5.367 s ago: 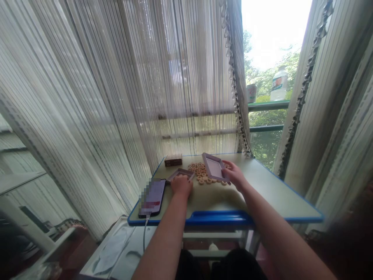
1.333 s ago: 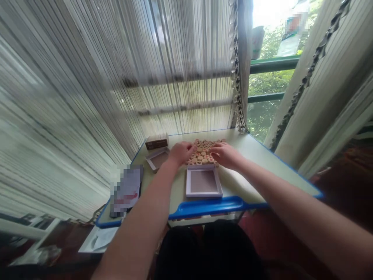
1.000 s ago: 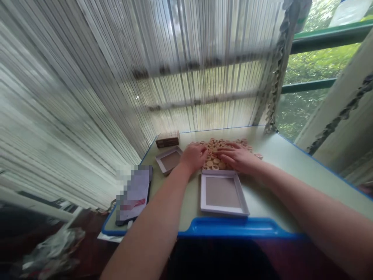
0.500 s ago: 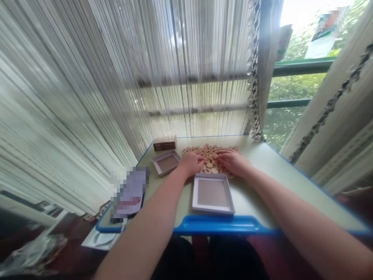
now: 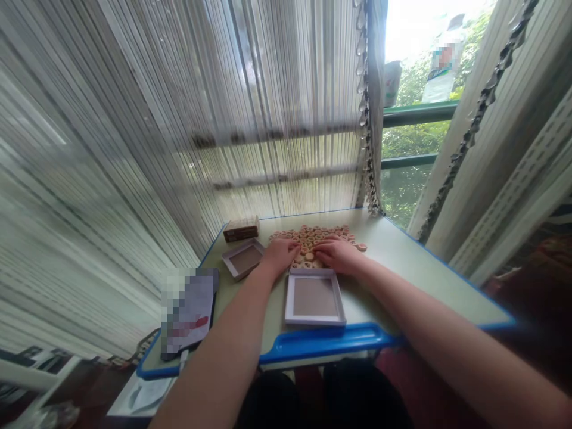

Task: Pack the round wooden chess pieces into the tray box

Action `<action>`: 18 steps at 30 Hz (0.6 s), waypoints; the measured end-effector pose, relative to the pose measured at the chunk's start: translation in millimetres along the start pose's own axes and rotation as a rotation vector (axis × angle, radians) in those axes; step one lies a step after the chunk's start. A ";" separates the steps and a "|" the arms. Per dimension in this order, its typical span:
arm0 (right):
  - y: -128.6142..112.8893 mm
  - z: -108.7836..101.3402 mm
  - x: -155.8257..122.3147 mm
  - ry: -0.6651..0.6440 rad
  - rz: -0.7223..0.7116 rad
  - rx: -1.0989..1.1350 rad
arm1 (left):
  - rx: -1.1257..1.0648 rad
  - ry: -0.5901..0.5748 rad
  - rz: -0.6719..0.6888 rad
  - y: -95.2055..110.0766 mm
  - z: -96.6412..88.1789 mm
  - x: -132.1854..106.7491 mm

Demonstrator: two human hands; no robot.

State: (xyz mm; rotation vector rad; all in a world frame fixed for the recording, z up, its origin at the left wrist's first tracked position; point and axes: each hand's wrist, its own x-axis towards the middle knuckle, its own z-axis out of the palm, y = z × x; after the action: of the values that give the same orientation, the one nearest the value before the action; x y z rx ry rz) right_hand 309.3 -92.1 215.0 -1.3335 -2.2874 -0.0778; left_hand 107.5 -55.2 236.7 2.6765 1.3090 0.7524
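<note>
A spread of round wooden Chinese chess pieces covers the middle of the table, some with marks on their faces. On the left side of the spread lies my left hand, its fingers slightly bent over the pieces. Opposite it, my right hand rests with fingers stretched over the pieces at the right. A few pale discs show between the fingertips. Both hands are palm down, and whatever lies beneath them is hidden. Directly in front of the pieces stands a shallow white box tray with nothing in it.
Left of the pieces are a second shallow box part and a small brown box. A tablet-like device with a cable lies at the table's left edge. The table has a blue rim; string curtains hang behind it.
The view has turned a little to the right. My right hand has drawn inward and nearer to me, uncovering pieces at the right of the spread. My left hand remains over the left side.
</note>
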 end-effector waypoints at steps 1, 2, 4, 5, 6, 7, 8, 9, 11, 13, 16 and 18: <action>1.9 -0.1 -0.9 0.003 -0.004 0.012 | -0.009 -0.001 0.009 3.1 -3.4 -1.7; 3.7 -0.1 -1.6 0.006 -0.001 0.019 | -0.026 -0.034 0.021 6.6 -6.9 -3.8; 6.2 0.5 -1.5 0.010 0.016 0.011 | -0.070 -0.175 0.064 13.7 -12.9 -8.8; 6.4 1.0 -0.8 0.011 0.028 0.000 | -0.079 -0.232 0.091 16.8 -14.9 -11.1; 6.0 1.5 0.3 0.012 0.042 -0.010 | -0.086 -0.277 0.108 19.4 -16.1 -13.1; 5.0 2.0 1.5 0.012 0.054 -0.015 | -0.090 -0.305 0.118 21.3 -16.4 -14.5; 3.7 2.5 2.9 0.009 0.063 -0.016 | -0.096 -0.321 0.118 22.5 -16.0 -15.3; 2.2 2.9 4.2 0.006 0.068 -0.011 | -0.105 -0.332 0.110 23.0 -15.1 -15.6; 0.2 3.3 6.3 0.004 0.074 0.002 | -0.121 -0.334 0.094 22.1 -12.6 -14.7; 0.9 3.5 7.4 0.007 0.075 0.008 | -0.123 -0.328 0.080 19.4 -10.3 -12.6; 7.1 3.7 7.4 0.021 0.066 0.007 | -0.105 -0.312 0.067 13.9 -7.9 -8.9; 12.2 3.7 7.0 0.043 0.088 0.004 | -0.081 -0.285 0.060 10.7 -6.9 -7.1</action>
State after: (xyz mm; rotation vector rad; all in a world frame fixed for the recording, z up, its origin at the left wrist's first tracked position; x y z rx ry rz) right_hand 315.2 -79.0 212.5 -1.4146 -2.1895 -0.0718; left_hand 108.5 -68.4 242.8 2.6460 1.1091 0.3988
